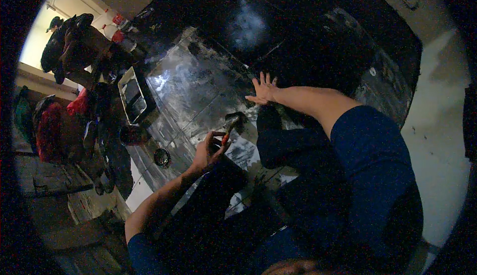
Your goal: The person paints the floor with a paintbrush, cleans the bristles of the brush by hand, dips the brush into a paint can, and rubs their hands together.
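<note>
My left hand (211,150) is closed around the orange-red handle of a paintbrush (226,137), its dark head pointing up and to the right near the floor. The bristles are hard to make out in the gloom. Palm down and fingers spread, my right hand (264,89) rests on the dark floor ahead of my knee. Between and beyond the hands, the floor (201,88) shows grey, smeared areas that meet a black, coated-looking area. Pale patches (242,152) with dark streaks lie just below the brush.
A pale-rimmed rectangular tray (143,105) stands to the left, with a small round dark container (162,157) below it. Dark and red cloths (50,133) and red-and-white bottles (110,30) are farther left. A light wall (436,144) runs along the right side.
</note>
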The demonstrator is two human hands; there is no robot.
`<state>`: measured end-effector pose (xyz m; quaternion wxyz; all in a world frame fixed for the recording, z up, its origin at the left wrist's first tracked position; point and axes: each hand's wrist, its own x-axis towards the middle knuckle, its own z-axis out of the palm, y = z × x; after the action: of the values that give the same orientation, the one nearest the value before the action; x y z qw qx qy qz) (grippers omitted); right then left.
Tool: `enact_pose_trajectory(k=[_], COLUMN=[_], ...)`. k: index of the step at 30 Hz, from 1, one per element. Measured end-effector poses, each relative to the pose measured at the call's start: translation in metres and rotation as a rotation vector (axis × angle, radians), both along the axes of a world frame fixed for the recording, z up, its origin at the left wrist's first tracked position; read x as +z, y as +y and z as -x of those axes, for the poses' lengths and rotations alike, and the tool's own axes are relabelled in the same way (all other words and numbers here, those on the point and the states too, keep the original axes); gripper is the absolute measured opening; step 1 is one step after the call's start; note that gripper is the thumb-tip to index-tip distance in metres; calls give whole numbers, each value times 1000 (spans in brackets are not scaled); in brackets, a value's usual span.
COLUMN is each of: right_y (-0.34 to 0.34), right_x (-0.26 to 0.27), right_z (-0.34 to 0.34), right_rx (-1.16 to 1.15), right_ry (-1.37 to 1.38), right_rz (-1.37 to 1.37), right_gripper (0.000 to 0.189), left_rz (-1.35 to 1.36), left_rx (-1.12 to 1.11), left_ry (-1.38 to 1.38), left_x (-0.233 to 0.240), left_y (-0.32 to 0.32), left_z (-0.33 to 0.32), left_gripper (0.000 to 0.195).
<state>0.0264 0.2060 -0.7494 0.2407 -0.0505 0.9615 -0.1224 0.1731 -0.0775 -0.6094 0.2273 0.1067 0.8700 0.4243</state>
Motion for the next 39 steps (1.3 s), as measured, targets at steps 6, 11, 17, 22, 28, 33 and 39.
enact_pose_trajectory(k=[6,11,17,22,28,33,39], right_y=[1,5,-4,-8,-46,-66,-88], right_x=[-1,-6,24,23,68,63,55], right_z=[6,6,-4,-1,-20,-44,-35], right_rx=[-93,-63,8,324,913,1106,1158], right_ry=[-50,12,19,274,391,524,396], right_rz=[88,26,-23,128,442,539,585], right_gripper=[103,104,98,78,71,86,64], left_rz=[-28,27,54,92,147,157,228], left_rx=[-38,-61,-36,-106,-138,-220,-393], left_ry=[44,61,35,176,303,341,557], left_x=[-6,-2,0,0,13,4,4], left_y=[-3,-1,-3,-2,-5,-3,1], left_z=[2,4,4,6,6,15,19], left_gripper=[39,39,37,33,24,25,32])
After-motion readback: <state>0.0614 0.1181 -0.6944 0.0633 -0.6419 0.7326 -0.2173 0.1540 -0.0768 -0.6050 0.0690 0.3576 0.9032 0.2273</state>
